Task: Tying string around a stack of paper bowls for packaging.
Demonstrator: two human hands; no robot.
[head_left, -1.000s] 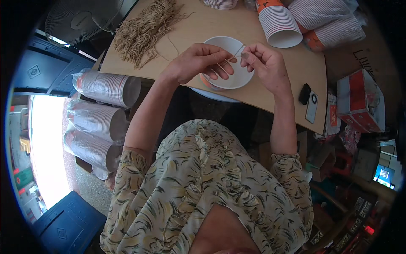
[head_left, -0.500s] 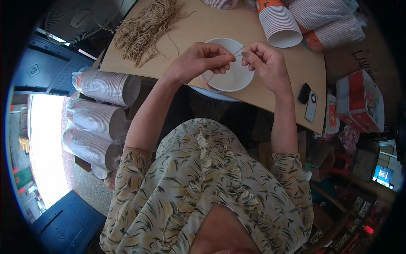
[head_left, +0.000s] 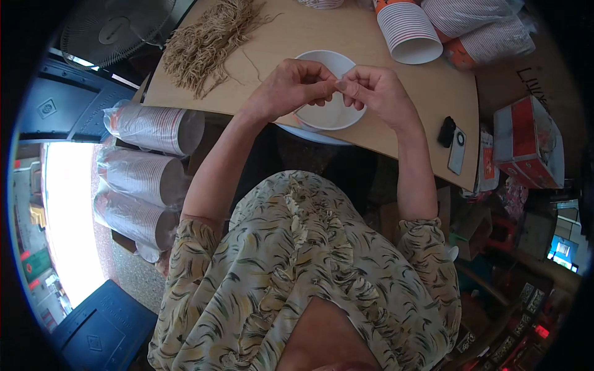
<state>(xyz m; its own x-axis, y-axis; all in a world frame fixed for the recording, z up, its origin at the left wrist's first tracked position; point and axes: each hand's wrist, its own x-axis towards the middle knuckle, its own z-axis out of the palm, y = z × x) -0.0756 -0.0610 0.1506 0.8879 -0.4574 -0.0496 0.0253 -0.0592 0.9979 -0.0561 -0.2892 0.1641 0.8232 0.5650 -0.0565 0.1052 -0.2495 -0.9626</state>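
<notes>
A white round paper bucket (head_left: 331, 120) stands near the front edge of the table, its open mouth facing me. Over its mouth, my left hand (head_left: 296, 88) pinches a thin tan cord, of which a short piece (head_left: 299, 109) shows below the fingers. My right hand (head_left: 370, 93) is closed in a pinch too, its fingertips touching those of the left. The cord between the fingertips is mostly hidden. A loose heap of tan cords (head_left: 207, 46) lies at the table's left, with stray strands reaching toward my left hand.
A stack of nested paper buckets (head_left: 409, 37) lies on its side at the back right, beside plastic-wrapped stacks (head_left: 489, 46). More wrapped stacks (head_left: 145, 179) lie left of the table (head_left: 445, 93). A phone (head_left: 456, 151) and a black object (head_left: 446, 132) rest near the right edge.
My hands have come together, the right moving left until the fingertips meet. The cord that stretched between them is now mostly covered by the fingers.
</notes>
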